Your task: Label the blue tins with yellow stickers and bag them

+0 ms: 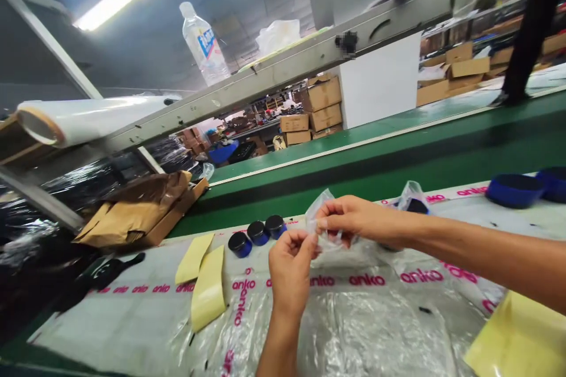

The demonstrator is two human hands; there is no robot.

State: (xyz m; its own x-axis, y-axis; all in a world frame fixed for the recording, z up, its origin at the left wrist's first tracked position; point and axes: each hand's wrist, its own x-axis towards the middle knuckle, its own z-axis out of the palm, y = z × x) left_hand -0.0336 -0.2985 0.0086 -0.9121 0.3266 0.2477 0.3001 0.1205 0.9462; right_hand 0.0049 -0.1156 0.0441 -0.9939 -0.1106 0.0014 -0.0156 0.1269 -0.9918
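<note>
A small clear plastic bag (pixel 315 207) is pinched between my two hands above the plastic-covered bench. My left hand (pixel 292 262) has thumb and fingers closed on its lower left edge. From the right, my right hand (pixel 342 219) grips the bag's upper part with bent fingers. Just left of my hands, black-topped blue round pieces (pixel 259 232) stand in a row of three. Behind my right wrist, another clear bag (pixel 411 193) lies by a dark blue piece (pixel 417 206).
Yellow paper strips (pixel 209 288) lie at left, a yellow sheet (pixel 522 336) at front right. Larger blue rings (pixel 514 190) sit at far right. Behind the bench runs a green conveyor (pixel 375 159); an open carton (pixel 145 212) is at left. A bottle (pixel 206 47) stands on the rail above.
</note>
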